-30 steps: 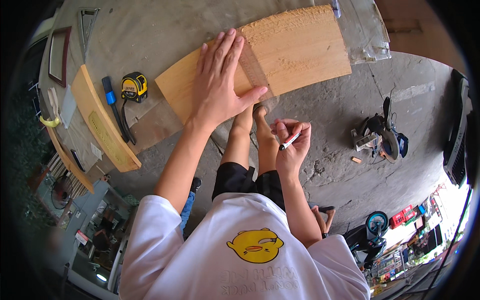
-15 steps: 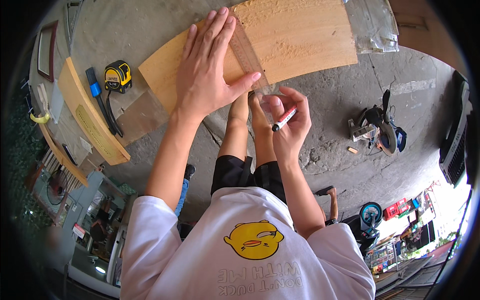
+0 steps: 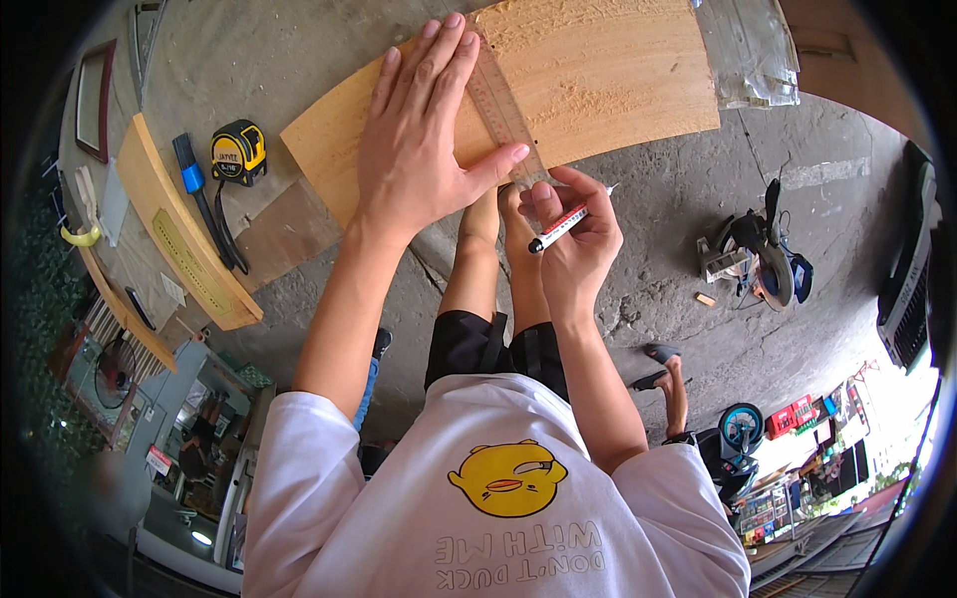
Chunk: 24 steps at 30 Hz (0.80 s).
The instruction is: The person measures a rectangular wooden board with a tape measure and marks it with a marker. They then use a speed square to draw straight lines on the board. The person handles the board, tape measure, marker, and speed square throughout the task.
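My left hand (image 3: 409,159) lies flat with fingers spread on a curved light wooden board (image 3: 613,75), pressing beside a transparent ruler (image 3: 503,115) laid across it, its thumb on the ruler. Just below the board's near edge, at the ruler's lower end, my right hand (image 3: 583,229) grips a white and red marker (image 3: 554,228) with a black end. The board rests on a worn grey worktable (image 3: 249,55). Left of the board lie a yellow and black tape measure (image 3: 239,151) and a black brush (image 3: 207,199) with a blue band.
Another curved wooden piece (image 3: 189,244) and a framed pane (image 3: 92,100) lie at the left. A black power tool (image 3: 758,249) sits on the concrete floor (image 3: 668,209) at right. Other people's legs (image 3: 674,389) show near a scooter wheel (image 3: 740,426) at lower right.
My right hand has risen with the marker toward the ruler's lower end. My left hand stays on the board. The view has shifted slightly, and a bystander's legs at lower right have moved.
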Each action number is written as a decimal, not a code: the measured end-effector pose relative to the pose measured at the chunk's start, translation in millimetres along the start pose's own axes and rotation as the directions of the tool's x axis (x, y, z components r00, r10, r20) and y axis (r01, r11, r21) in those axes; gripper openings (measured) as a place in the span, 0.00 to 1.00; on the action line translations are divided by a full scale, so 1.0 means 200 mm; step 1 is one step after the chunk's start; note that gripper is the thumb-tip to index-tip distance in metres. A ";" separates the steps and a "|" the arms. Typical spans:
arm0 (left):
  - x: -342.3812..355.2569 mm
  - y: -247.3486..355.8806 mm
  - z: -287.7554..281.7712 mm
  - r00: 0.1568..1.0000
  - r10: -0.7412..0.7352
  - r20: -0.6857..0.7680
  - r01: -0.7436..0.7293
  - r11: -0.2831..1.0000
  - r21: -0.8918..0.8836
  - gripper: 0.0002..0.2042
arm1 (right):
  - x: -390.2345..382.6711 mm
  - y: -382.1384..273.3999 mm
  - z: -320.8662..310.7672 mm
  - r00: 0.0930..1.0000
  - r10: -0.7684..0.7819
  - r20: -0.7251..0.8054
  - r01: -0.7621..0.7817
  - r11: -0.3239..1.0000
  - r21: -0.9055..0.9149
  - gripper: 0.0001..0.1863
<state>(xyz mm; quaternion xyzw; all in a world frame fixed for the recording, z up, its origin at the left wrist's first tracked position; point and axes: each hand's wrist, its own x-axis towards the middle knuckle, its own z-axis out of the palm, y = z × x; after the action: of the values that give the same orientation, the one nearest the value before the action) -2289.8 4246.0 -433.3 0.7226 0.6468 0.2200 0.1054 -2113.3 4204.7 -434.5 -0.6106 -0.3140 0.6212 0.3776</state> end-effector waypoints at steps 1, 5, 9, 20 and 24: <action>0.00 0.00 0.00 1.000 0.003 -0.002 -0.003 1.000 -0.001 0.47 | 0.00 0.00 0.00 1.000 0.000 -0.004 0.000 1.000 -0.004 0.12; 0.00 -0.01 0.00 1.000 0.009 -0.006 -0.009 1.000 0.000 0.47 | 0.00 0.00 0.01 1.000 -0.004 -0.009 0.004 1.000 -0.011 0.12; 0.00 0.00 0.00 1.000 0.000 0.002 0.000 1.000 0.003 0.47 | -0.01 0.01 0.00 1.000 -0.014 -0.006 0.014 1.000 -0.020 0.12; 0.00 -0.01 0.00 1.000 0.006 0.002 -0.006 1.000 0.000 0.47 | -0.01 0.00 0.01 1.000 -0.004 -0.017 0.003 1.000 -0.029 0.13; 0.00 -0.01 0.00 1.000 0.006 -0.003 -0.006 1.000 -0.006 0.47 | -0.01 0.01 0.01 1.000 -0.012 -0.016 0.012 1.000 -0.026 0.12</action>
<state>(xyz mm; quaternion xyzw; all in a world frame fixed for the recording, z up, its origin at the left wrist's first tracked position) -2290.9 4246.5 -434.0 0.7238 0.6442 0.2234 0.1056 -2115.5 4202.4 -435.4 -0.6186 -0.3228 0.6099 0.3757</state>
